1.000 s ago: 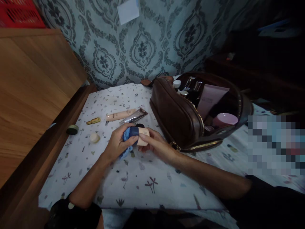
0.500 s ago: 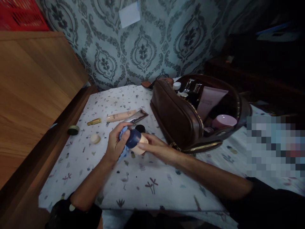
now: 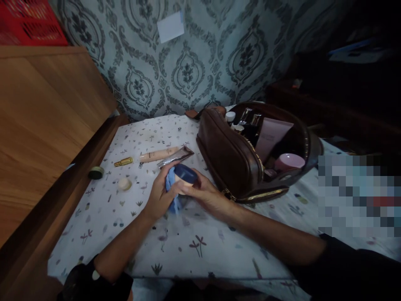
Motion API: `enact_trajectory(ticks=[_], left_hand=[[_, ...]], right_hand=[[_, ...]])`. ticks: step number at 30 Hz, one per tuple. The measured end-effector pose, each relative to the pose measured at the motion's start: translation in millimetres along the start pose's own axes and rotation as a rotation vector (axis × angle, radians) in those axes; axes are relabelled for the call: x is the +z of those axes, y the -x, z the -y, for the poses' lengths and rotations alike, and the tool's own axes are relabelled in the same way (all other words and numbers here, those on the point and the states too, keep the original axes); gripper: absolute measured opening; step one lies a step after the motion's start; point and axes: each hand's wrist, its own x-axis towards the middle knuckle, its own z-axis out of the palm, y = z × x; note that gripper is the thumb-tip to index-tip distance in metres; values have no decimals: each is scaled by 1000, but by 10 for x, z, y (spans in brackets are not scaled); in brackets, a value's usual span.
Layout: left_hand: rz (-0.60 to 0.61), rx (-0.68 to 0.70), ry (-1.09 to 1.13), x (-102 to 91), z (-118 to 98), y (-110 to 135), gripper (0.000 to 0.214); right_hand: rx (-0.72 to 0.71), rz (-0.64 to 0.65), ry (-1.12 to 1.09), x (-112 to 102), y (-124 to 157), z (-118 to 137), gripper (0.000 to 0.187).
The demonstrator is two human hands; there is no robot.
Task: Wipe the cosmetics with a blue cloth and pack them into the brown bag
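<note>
Both my hands meet over the middle of the patterned tablecloth (image 3: pixel 188 246). My right hand (image 3: pixel 205 195) grips a small beige bottle with a dark blue cap (image 3: pixel 185 174), now upright with the cap on top. My left hand (image 3: pixel 160 194) presses a blue cloth (image 3: pixel 171 187) against the bottle's side, fingers curled round it. An open brown leather toiletry bag (image 3: pixel 232 161) stands just right of my hands.
On the cloth to the left lie a peach tube (image 3: pixel 158 154), a silver tube (image 3: pixel 178 155), a small gold vial (image 3: pixel 123 161), a cream round lid (image 3: pixel 125 184) and a dark green lid (image 3: pixel 95 172). The bag holds a pink tube (image 3: pixel 272 136), a pink jar (image 3: pixel 290 161) and several bottles. A wooden cabinet (image 3: pixel 46 125) borders the left.
My right hand has turned the bottle from lying sideways to upright, cap now on top. My left hand kept the blue cloth against it and shifted slightly right.
</note>
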Motion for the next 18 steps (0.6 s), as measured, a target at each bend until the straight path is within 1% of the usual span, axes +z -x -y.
enact_trajectory(ticks=[2,4,7,9,11,14,16,18], left_hand=[[8,11,-42,23,33,11,62],[-3,7,-87,25,67,9,63],[-8,34,-144,-27,105,-11,61],[17,96,-203,-91,116,-28,60],[41,170,-288,-157,114,-44,58],[72,264,-382,-221,93,-54,52],[77,289,-388,-221,67,-46,47],[54,268,-356,-189,33,-23,40]], right_hand=[[29,-19,-55,-4,-4,-4,63],[69,-14,-86,-12,-9,0,65],[114,30,-93,-28,-15,27,62],[125,70,-71,-37,-14,54,58],[109,80,0,-41,-9,78,58],[46,42,108,-35,-4,86,57],[22,23,101,-22,-1,75,58],[23,33,53,-8,5,61,60]])
